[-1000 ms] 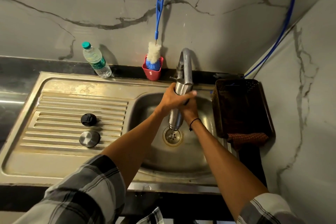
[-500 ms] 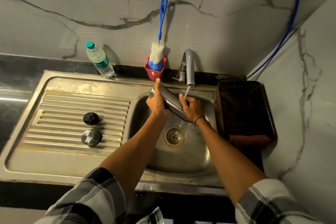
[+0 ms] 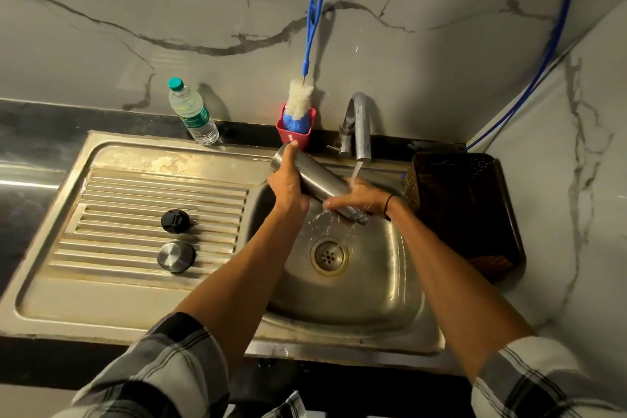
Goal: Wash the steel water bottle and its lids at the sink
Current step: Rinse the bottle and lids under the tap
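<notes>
steel sink [image 3: 142, 299] | both lids on drainboard | left hand [image 3: 288, 185], right hand [image 3: 361, 198] grip tilted bottle [image 3: 317, 178] under tap [image 3: 359, 125]

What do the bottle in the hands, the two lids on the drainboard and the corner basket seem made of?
Bottle: brushed steel, going by its dull grey sheen. Round lid: likewise steel, with a satin shine. Black lid: probably plastic, matte and moulded. Basket: likely dark plastic, with perforated walls.
</notes>
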